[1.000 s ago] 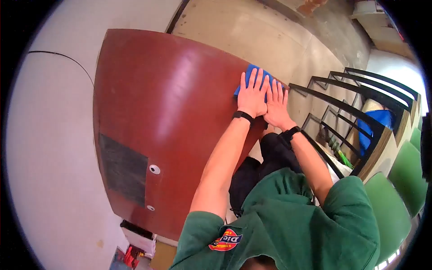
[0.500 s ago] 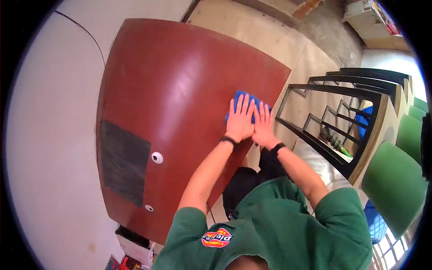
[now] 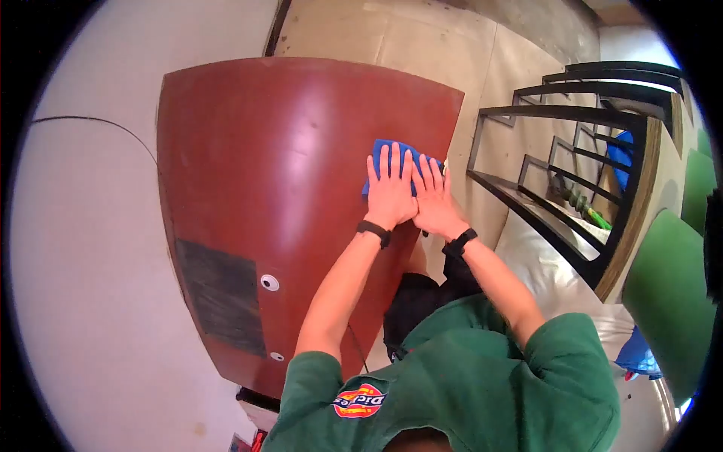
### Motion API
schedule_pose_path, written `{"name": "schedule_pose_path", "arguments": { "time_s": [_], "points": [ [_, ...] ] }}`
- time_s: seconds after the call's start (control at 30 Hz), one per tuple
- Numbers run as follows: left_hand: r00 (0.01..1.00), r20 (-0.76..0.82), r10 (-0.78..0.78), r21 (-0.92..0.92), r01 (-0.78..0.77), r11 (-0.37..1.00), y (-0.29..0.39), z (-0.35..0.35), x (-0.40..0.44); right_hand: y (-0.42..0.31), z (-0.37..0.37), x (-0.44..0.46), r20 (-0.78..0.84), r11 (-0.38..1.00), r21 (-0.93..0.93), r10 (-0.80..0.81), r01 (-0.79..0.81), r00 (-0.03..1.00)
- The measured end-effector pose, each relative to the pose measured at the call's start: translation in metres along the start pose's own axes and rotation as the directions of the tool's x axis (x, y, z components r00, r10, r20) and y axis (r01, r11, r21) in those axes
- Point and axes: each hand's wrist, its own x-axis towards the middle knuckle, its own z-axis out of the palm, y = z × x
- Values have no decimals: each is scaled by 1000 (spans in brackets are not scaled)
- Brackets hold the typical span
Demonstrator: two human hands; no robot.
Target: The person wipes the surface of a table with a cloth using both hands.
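Note:
A blue cloth [image 3: 382, 148] lies on the reddish-brown tabletop [image 3: 248, 151], close to its right edge. My left hand [image 3: 391, 190] rests flat on the cloth with its fingers spread. Beside it, my right hand [image 3: 437, 203] presses down on the right part of the cloth, fingers stretched out, near the table edge. The two hands touch at the thumbs. Much of the cloth is hidden under them.
A dark grey panel [image 3: 220, 296] and a round white grommet [image 3: 269, 282] are set in the tabletop. Black-framed furniture [image 3: 561, 203] stands at the right, with green seats [image 3: 670, 294] beyond it. A pale wall [image 3: 83, 248] borders the left side.
The hands and cloth have moved from the table's far right corner back along its right edge, towards my body. The camera view has also shifted.

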Motion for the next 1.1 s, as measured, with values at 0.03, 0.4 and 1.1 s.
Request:
{"name": "schedule_pose_path", "arguments": {
  "time_s": [0.03,0.4,1.1],
  "points": [
    [1000,-27,1,59,0,998,-1,2,13,3,-11,9,28,1000,-11,11,-10,1000],
    [999,-19,-41,9,41,999,-10,-21,140,51,-60,122,-2,996,-71,53,-53,999],
    [978,-205,-42,56,54,997,-20,-1,23,12,-7,75,235,911,-406,173,-64,956]
  ]
}}
